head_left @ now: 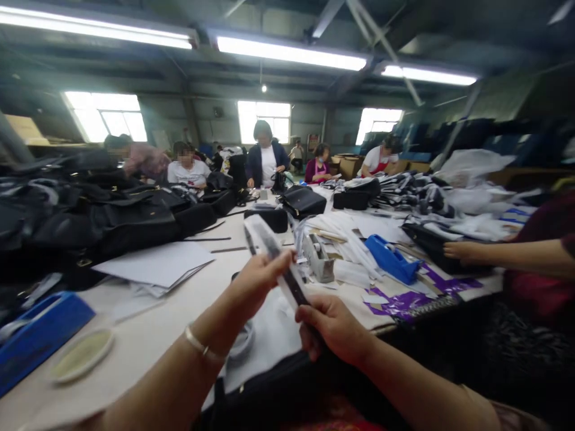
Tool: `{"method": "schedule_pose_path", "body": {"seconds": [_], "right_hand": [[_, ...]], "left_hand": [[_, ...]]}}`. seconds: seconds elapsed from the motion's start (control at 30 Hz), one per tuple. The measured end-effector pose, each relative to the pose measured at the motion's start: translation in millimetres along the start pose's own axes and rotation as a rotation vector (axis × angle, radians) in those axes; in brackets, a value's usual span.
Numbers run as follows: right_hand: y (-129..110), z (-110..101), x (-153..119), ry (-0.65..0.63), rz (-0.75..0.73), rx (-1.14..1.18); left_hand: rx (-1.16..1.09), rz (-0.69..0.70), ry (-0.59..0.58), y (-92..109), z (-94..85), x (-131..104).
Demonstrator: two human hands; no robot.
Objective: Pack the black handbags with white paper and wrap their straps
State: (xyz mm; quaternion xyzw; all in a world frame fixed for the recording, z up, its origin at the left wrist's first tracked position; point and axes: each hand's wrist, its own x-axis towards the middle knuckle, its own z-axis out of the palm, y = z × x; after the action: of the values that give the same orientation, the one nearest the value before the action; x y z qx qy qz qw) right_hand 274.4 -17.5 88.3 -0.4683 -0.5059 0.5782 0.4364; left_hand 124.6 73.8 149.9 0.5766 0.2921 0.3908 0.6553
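Both my hands hold a black strap [294,287] partly covered by a whitish, see-through wrapping strip [265,233]. My left hand [258,275], with a bangle on its wrist, pinches the strap in the middle. Lower down, my right hand [335,329] grips it between thumb and curled fingers. The strap's far end loops up above my left hand. Below my hands a black bag [278,383] lies at the table's near edge, partly hidden by my right arm. A roll of tape [242,341] lies behind my left wrist, mostly covered.
Black bags [135,221] are heaped at left beside white sheets [157,266]. Blue tape dispensers [390,257] [45,329], a grey tape dispenser [318,257] and a round dish [83,356] stand on the table. At right a co-worker's hand [467,252] touches a black bag; several people work beyond.
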Motion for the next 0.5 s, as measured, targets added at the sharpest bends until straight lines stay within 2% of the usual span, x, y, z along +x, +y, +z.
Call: {"method": "schedule_pose_path", "body": {"seconds": [0.03, 0.1, 0.2, 0.27, 0.33, 0.37, 0.4, 0.43, 0.5], "right_hand": [[0, 0, 5, -0.010, -0.003, -0.004], [2, -1, 14, -0.045, -0.012, -0.036], [6, -2, 23, -0.060, -0.085, -0.184], [7, -3, 25, 0.063, -0.258, -0.355], [5, -4, 24, 0.276, -0.433, -0.460], [4, -4, 23, 0.347, -0.452, -0.445], [2, -4, 21, 0.352, -0.400, -0.381], [0, -3, 20, 0.285, -0.286, -0.279], [-3, 3, 20, 0.060, -0.006, -0.026]], "left_hand": [[0.179, -0.027, -0.022, -11, 0.7, -10], [0.333, -0.013, -0.013, -29, -2.3, -24], [0.253, 0.017, 0.102, -40, -9.7, -36], [0.160, 0.052, 0.223, -39, -15.6, -39], [0.168, 0.146, 0.372, -38, -21.8, -42], [0.201, 0.208, 0.437, -39, -24.0, -44], [0.242, 0.271, 0.483, -40, -25.1, -46], [0.276, 0.327, 0.507, -41, -24.8, -49], [0.310, 0.389, 0.472, -46, -20.4, -55]]}}
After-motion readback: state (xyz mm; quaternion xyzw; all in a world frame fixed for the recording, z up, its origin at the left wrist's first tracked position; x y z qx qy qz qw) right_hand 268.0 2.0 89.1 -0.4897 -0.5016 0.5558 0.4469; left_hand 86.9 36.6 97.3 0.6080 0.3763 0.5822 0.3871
